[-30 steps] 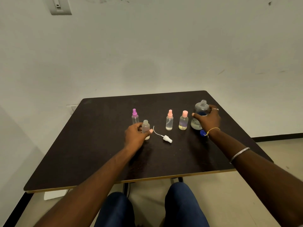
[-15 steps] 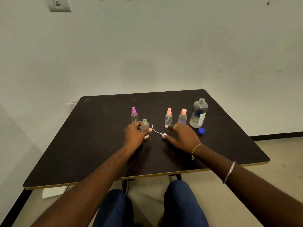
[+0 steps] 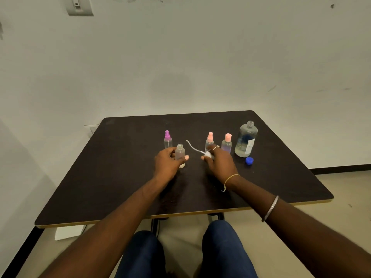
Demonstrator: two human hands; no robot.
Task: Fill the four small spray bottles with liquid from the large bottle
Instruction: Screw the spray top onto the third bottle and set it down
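Note:
My left hand (image 3: 168, 164) grips an uncapped small clear bottle (image 3: 180, 152) standing on the dark table (image 3: 120, 177). My right hand (image 3: 219, 163) pinches the white spray head (image 3: 207, 154), whose thin tube (image 3: 191, 146) curves up to the left. Behind stand a purple-capped spray bottle (image 3: 167, 139) and two pink-capped ones (image 3: 209, 141) (image 3: 226, 142). The large clear bottle (image 3: 246, 139) stands open at the right, partly filled. Its blue cap (image 3: 249, 160) lies on the table in front of it.
The table's near edge (image 3: 180, 214) runs just above my knees. A white wall stands close behind the table, and a white block (image 3: 69, 232) sits on the floor under the left corner.
My right hand let go of the large bottle, crossed left to the spray head and lifted it off the table. My left hand has stayed on the uncapped bottle.

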